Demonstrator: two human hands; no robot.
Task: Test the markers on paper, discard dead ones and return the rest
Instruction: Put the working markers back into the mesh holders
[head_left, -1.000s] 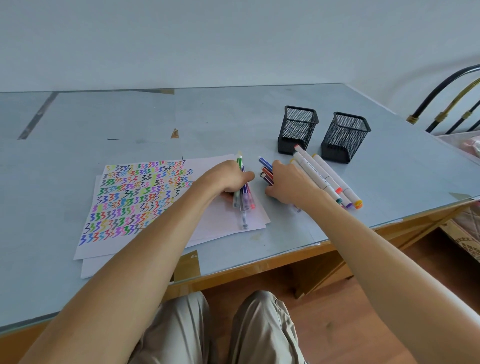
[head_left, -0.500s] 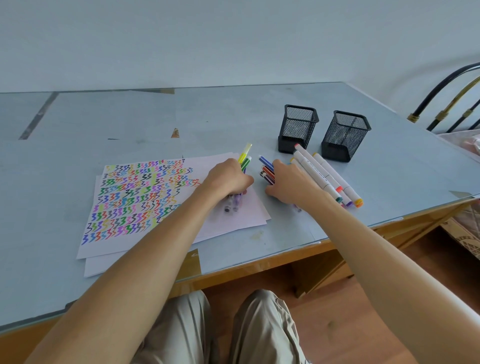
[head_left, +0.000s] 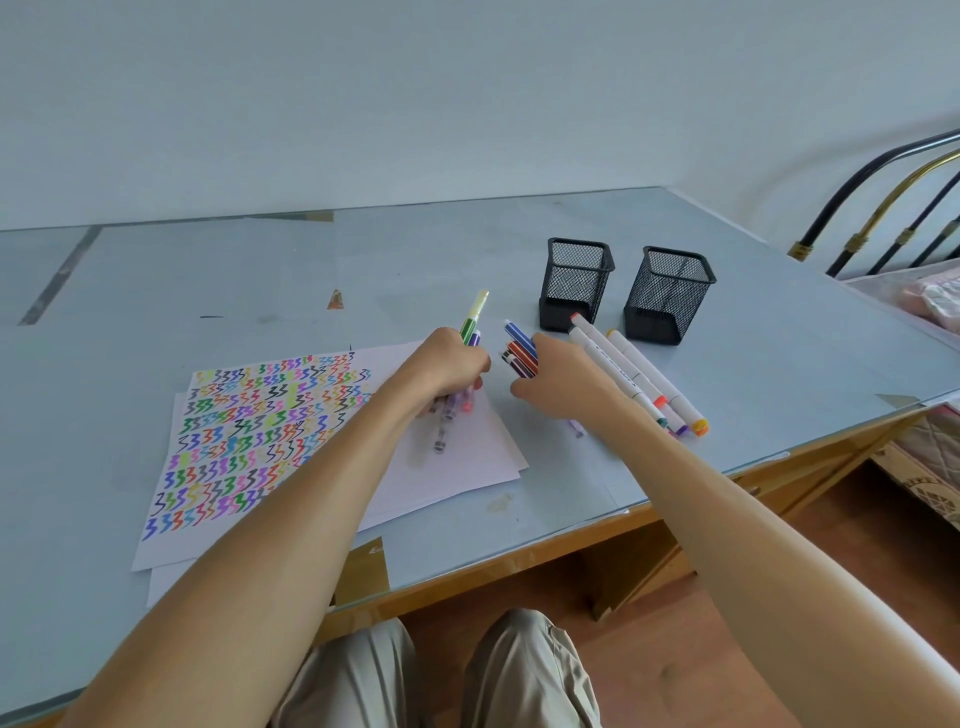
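The desk (head_left: 779, 395) has a pale blue-grey top under a sheet of glass, with a wooden frame showing along its near edge. Toward the near left lie stacked sheets of white paper (head_left: 457, 467), the top one covered in rows of coloured zigzag marks. Toward the right edge stand two black mesh pen holders (head_left: 575, 283) side by side and upright. Just in front of them lie three thick white markers (head_left: 639, 384), parallel and touching. A cluster of thin coloured markers (head_left: 519, 349) lies between the paper and the white markers.
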